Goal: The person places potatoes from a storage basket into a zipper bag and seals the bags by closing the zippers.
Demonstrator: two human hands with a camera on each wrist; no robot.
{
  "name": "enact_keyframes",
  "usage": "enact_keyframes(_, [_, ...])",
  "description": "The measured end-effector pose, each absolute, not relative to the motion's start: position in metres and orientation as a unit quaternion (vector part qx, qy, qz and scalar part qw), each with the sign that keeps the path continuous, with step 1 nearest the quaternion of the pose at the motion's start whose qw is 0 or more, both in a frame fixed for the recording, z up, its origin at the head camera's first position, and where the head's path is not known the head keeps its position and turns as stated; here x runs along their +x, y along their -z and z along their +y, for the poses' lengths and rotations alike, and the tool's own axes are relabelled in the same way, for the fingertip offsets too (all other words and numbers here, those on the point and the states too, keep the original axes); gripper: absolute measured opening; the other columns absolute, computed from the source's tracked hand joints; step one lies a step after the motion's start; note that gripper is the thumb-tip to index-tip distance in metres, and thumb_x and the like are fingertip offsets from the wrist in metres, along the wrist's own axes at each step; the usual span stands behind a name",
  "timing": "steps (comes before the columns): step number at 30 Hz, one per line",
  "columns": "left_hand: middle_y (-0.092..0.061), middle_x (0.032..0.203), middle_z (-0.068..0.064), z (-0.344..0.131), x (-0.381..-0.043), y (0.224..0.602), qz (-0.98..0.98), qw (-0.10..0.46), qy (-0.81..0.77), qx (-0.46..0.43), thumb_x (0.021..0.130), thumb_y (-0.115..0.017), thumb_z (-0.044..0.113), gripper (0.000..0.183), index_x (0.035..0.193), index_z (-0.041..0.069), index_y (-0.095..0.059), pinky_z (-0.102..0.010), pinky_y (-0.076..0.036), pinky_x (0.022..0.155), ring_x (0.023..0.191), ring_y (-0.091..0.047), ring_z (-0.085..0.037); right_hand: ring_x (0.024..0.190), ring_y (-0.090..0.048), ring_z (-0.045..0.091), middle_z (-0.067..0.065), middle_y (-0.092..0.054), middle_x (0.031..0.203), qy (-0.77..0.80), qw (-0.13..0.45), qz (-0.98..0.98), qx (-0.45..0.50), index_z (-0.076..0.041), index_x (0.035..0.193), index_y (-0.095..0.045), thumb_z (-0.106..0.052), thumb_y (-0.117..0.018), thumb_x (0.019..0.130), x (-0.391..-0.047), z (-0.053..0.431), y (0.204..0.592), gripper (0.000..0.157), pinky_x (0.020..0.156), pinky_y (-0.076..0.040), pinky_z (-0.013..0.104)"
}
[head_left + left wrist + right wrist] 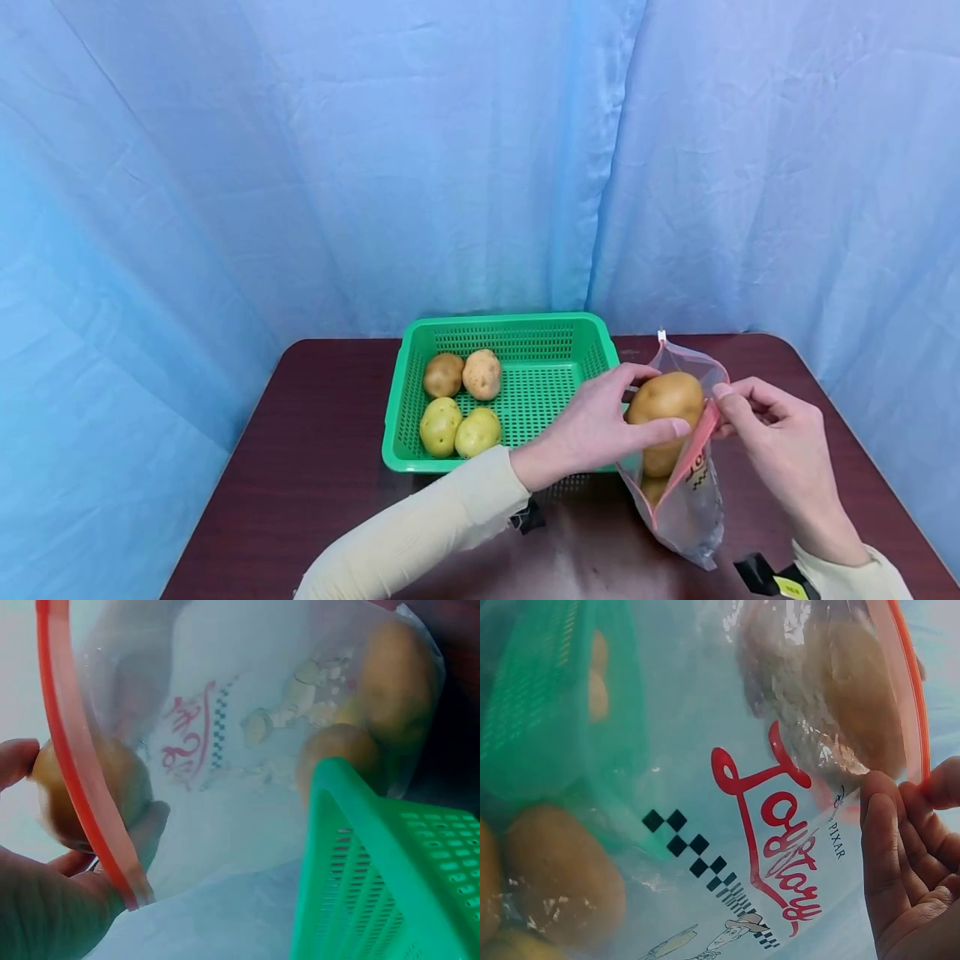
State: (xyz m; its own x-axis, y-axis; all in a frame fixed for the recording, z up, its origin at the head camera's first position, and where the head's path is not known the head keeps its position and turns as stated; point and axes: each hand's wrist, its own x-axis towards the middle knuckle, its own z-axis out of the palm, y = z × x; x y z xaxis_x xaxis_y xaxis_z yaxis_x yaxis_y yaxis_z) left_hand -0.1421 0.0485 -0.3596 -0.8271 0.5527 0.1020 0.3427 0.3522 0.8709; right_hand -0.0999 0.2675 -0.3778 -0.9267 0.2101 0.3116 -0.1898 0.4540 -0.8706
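Observation:
My left hand [585, 429] grips a brown potato [667, 396] at the open mouth of a clear zip bag [686, 525] with a pinkish-red zip strip. In the left wrist view, part of this potato [124, 787] shows through the bag wall, inside the strip. My right hand [787, 450] pinches the strip at the bag's right side, thumb against fingers. Lower in the bag lie several more potatoes [562, 877], seen through the plastic in the right wrist view. Red lettering [769, 832] and a black checker pattern mark the bag's side.
Left of the bag stands a green slotted basket [393, 417], its right side close to the left hand. Brown potatoes [482, 374] and yellow-green ones [441, 427] sit in its left half. Beneath is a dark red-brown table [300, 500], with blue curtains [450, 167] behind.

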Motion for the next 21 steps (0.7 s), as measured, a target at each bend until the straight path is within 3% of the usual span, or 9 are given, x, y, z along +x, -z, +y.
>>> enact_keyframes(8, [-0.064,0.113,0.009,0.049,-0.145,0.365,0.837,0.119,-0.449,0.288,0.091,-0.075,0.05,0.066,0.141,0.011,-0.056,-0.014,-0.051,0.07,0.09,-0.058,0.002,0.06,-0.066,0.006,-0.005,-0.071,0.069,-0.519,0.196,-0.832,-0.002,0.003,0.087,-0.072,-0.011,-0.067,0.102,-0.1,0.267,0.377,0.02,0.055,-0.051,0.017])
enact_keyframes(12, [-0.064,0.131,0.006,0.046,-0.144,0.365,0.851,0.124,-0.402,0.314,0.095,-0.07,0.051,0.072,0.151,0.009,-0.051,-0.01,-0.048,0.077,0.097,-0.06,0.001,0.06,-0.065,0.006,-0.005,-0.071,0.068,-0.514,0.197,-0.835,-0.004,0.001,0.087,-0.073,-0.012,-0.067,0.101,-0.1,0.268,0.377,0.02,0.053,-0.049,0.018])
enact_keyframes(15, [-0.056,0.148,0.004,0.043,-0.143,0.365,0.838,0.151,-0.41,0.328,0.099,-0.066,0.05,0.072,0.156,0.01,-0.046,-0.009,-0.047,0.086,0.109,-0.063,0.001,0.06,-0.065,0.007,-0.005,-0.07,0.068,-0.51,0.198,-0.837,-0.005,0.0,0.088,-0.073,-0.012,-0.067,0.101,-0.1,0.269,0.376,0.019,0.053,-0.048,0.019])
enact_keyframes(18, [-0.053,0.152,0.004,0.038,-0.142,0.364,0.802,0.168,-0.465,0.336,0.101,-0.066,0.041,0.063,0.153,0.01,-0.05,-0.011,-0.047,0.093,0.12,-0.061,-0.001,0.06,-0.065,0.007,-0.004,-0.07,0.067,-0.506,0.198,-0.84,-0.007,-0.001,0.088,-0.073,-0.013,-0.068,0.101,-0.099,0.27,0.376,0.019,0.054,-0.048,0.018])
enact_keyframes(21, [-0.058,0.145,0.0,0.032,-0.142,0.363,0.764,0.145,-0.524,0.348,0.102,-0.067,0.029,0.05,0.145,0.006,-0.057,-0.014,-0.046,0.099,0.127,-0.055,-0.001,0.06,-0.065,0.007,-0.004,-0.069,0.067,-0.506,0.197,-0.84,-0.012,-0.001,0.088,-0.073,-0.013,-0.068,0.101,-0.099,0.271,0.375,0.019,0.054,-0.049,0.018])
